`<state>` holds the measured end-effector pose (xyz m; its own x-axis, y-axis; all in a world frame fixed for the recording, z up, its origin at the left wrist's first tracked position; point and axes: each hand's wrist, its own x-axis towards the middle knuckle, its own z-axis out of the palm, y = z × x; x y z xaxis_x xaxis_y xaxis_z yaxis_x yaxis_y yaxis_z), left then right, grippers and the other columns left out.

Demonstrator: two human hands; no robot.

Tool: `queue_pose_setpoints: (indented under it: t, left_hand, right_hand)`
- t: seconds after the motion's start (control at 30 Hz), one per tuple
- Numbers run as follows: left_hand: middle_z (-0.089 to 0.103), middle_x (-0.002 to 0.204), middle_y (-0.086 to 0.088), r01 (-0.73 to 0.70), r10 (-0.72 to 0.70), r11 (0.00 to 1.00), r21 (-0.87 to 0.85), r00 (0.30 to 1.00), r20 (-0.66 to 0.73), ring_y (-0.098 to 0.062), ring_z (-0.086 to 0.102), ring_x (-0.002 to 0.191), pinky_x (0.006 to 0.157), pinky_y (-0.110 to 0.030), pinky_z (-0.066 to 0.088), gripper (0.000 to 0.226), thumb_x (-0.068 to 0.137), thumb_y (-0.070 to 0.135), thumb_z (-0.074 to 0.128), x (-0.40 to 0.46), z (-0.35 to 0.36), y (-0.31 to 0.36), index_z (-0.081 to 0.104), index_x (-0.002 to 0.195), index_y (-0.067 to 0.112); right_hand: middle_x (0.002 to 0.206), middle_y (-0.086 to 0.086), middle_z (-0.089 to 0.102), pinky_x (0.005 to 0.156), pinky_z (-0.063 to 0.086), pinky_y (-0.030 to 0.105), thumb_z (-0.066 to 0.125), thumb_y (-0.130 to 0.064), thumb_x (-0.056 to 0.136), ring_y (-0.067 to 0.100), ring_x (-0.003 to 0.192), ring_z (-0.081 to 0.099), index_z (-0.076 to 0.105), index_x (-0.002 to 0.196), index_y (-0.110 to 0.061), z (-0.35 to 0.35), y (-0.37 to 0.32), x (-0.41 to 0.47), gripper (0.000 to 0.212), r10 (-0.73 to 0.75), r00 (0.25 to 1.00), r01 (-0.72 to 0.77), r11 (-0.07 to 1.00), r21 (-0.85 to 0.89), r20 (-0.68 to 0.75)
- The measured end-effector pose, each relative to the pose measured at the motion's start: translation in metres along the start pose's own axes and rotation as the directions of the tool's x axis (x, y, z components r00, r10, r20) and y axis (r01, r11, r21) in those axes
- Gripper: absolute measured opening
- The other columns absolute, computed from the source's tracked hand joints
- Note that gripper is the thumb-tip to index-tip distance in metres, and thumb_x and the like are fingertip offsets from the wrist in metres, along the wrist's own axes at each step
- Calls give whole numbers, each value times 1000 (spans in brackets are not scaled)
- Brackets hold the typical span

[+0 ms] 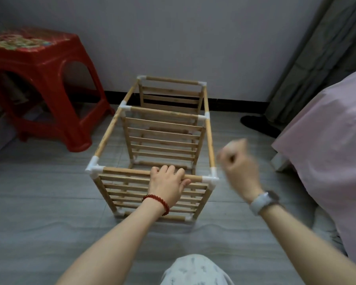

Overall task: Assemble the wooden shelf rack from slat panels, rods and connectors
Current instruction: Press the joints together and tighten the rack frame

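Your knee (195,270) sits lowest; beyond it, your left hand (169,185) grips the rack's (152,145) near top rod (127,171) on the floor (39,202), while your blurred right hand (237,164) hovers fisted beside the corner connector (211,179).

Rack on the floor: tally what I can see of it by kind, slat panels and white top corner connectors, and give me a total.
Slat panels: 3, near, middle, far
White top connectors: 6, near left, near right, middle left, middle right, far left, far right
Total: 9
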<state>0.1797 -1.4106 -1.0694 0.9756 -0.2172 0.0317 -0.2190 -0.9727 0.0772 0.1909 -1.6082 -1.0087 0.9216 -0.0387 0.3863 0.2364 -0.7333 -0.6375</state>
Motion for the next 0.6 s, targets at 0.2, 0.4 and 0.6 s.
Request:
queue_pose_setpoints:
  t: [0.2,0.4,0.6]
  left_hand:
    - [55,109,5,-14,14,1000,-3,1000,6,-18,49,104,90,-39,32,38,98,52,24,1,-1,0,48,114,29]
    - [56,106,9,-22,22,1000,1,999,-38,-16,49,101,90,-39,30,39,96,53,23,-6,7,1,51,112,31]
    - [58,112,6,-41,38,997,-62,998,-44,-18,50,107,101,-43,24,42,94,54,29,0,8,44,52,116,27]
  right_hand:
    - [69,-14,57,51,46,29,41,-54,92,7,58,57,33,92,-29,-10,-18,23,26,-132,991,135,988,-70,36]
    - [73,-1,55,59,47,40,48,-42,93,19,62,53,41,90,-19,13,25,-29,24,166,945,-161,986,-41,283]
    - [72,-6,55,53,42,26,51,-47,91,13,62,55,42,79,-33,8,59,-12,20,197,976,-211,956,203,87]
